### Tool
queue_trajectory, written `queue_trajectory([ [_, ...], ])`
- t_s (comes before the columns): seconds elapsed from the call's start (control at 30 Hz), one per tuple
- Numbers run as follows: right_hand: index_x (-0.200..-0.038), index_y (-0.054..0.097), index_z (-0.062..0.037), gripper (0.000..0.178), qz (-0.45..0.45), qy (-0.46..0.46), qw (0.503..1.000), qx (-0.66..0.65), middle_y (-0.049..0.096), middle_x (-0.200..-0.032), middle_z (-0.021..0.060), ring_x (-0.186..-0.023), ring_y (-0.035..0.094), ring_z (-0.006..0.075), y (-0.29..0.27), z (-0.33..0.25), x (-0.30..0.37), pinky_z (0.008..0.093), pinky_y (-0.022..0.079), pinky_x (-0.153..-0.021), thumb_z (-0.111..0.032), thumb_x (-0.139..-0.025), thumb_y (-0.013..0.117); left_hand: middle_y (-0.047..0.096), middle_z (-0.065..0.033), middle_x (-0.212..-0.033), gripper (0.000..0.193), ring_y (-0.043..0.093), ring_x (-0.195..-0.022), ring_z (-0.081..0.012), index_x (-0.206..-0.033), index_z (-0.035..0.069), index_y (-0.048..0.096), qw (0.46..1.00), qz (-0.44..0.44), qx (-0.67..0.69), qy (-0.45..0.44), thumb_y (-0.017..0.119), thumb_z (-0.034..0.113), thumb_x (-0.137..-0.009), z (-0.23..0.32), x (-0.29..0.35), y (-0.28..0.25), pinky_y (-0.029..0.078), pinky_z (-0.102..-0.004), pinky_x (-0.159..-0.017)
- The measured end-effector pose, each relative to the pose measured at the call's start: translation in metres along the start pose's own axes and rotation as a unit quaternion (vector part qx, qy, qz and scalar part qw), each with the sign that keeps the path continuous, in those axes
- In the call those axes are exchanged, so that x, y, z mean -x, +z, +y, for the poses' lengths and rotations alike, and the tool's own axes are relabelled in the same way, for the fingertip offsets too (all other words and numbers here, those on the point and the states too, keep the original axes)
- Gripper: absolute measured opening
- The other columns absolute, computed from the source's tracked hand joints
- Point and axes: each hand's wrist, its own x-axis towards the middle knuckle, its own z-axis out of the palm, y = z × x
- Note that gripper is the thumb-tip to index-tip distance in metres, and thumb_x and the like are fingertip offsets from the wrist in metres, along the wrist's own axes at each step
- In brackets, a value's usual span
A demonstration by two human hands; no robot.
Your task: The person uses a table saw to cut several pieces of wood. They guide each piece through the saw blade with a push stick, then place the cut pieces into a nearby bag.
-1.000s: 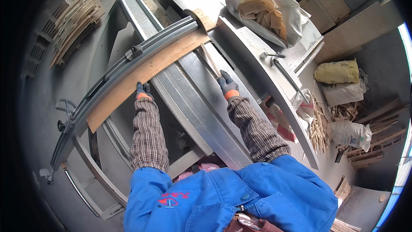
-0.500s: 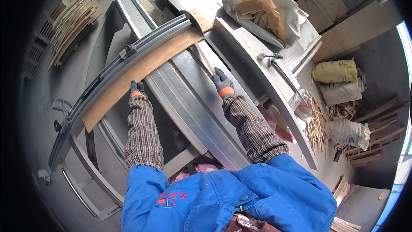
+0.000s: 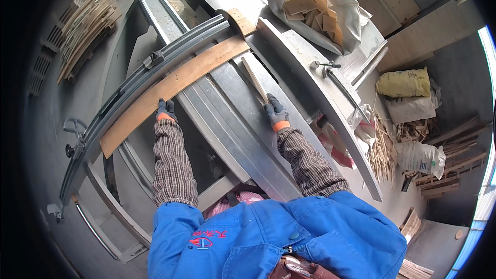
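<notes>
A long, flat wooden board (image 3: pixel 181 80) lies across the metal bed of a table saw (image 3: pixel 227 108), alongside the dark fence rail (image 3: pixel 124 88). My left hand (image 3: pixel 165 109), in a dark glove with an orange cuff, is closed on the board's near edge, its thumb side against the wood. Over the right part of the bed, my right hand (image 3: pixel 276 109), gloved the same way, closes round the lower end of a thin wood strip (image 3: pixel 253 80). The strip's far end points up toward the board's right end, apart from it.
A white sack (image 3: pixel 356 26) of wood offcuts stands on the far table. A long metal guide (image 3: pixel 315 90) with a clamp lever (image 3: pixel 325 65) runs along the right. Stacked wood strips (image 3: pixel 88 36) lie at far left. A yellow sack (image 3: pixel 403 83) and loose sticks (image 3: pixel 380 147) sit at right.
My right hand has drawn the thin strip toward me and to the right, away from the board. The board's right end has shifted slightly off the fence rail. My left hand is nearly still.
</notes>
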Motion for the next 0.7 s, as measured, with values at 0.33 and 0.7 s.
queue_trajectory([
  [0.33,-0.141,0.057,-0.0083,0.048,0.102,0.040,0.993,-0.047,0.061,-0.139,0.0166,-0.129,0.057,0.0293,-0.085,0.061,0.127,0.0361,0.043,-0.108,-0.023,-0.096,0.064,0.071,-0.0090,-0.088,0.022,0.070,-0.071,-0.0201,-0.101,0.004,0.066,0.991,-0.050,-0.039,-0.117,0.080,0.012,-0.087,-0.048,0.070,-0.106,0.065,-0.0276,-0.064],
  [0.7,-0.138,0.058,-0.0091,0.053,0.252,0.110,0.955,-0.113,0.065,-0.132,0.0149,-0.121,0.061,0.0282,-0.132,0.063,0.123,0.0363,0.044,-0.104,-0.031,-0.092,0.070,0.073,-0.0091,-0.090,0.020,0.070,-0.074,-0.0190,-0.099,0.001,0.068,0.983,-0.108,-0.039,-0.145,0.076,0.017,-0.091,-0.072,0.150,-0.125,0.064,-0.0262,-0.066],
])
